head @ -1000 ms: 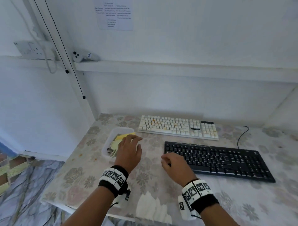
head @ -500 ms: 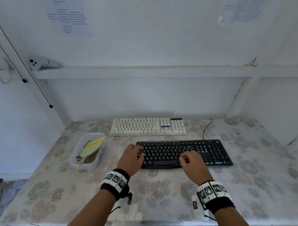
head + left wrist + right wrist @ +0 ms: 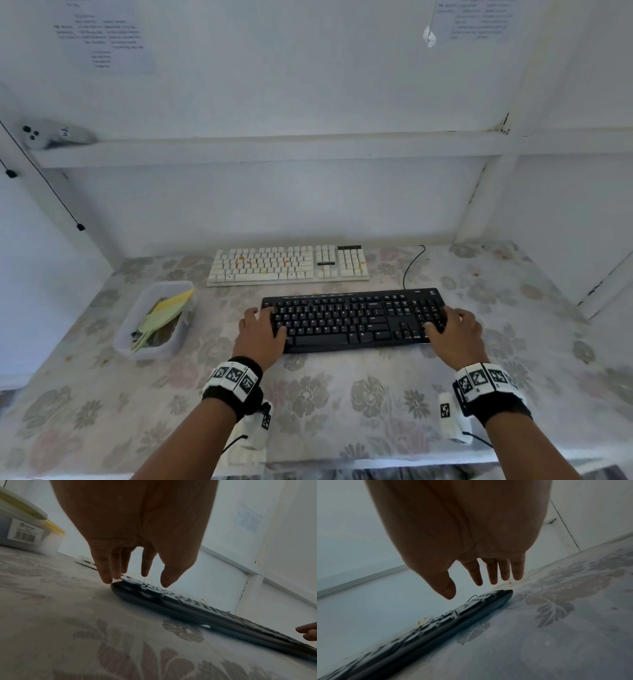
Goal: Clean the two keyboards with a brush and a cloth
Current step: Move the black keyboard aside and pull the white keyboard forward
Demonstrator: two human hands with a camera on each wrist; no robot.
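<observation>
Floral-patterned tablecloth (image 3: 342, 404) under both hands | flat black plastic keyboard (image 3: 352, 320) spans between them | cream keyboard with orange stains (image 3: 287, 263) just beyond it | clear plastic tub of yellow-green tools (image 3: 154, 318) outboard of left hand | left hand (image 3: 260, 334) fingers extended over black keyboard's left end, holding nothing | right hand (image 3: 455, 334) likewise at right end

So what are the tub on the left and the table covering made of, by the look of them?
The tub looks like frosted, translucent plastic: its contents show dimly through the wall. The table covering seems a smooth wipe-clean sheet printed with flowers, perhaps vinyl, though cloth cannot be ruled out.
</observation>
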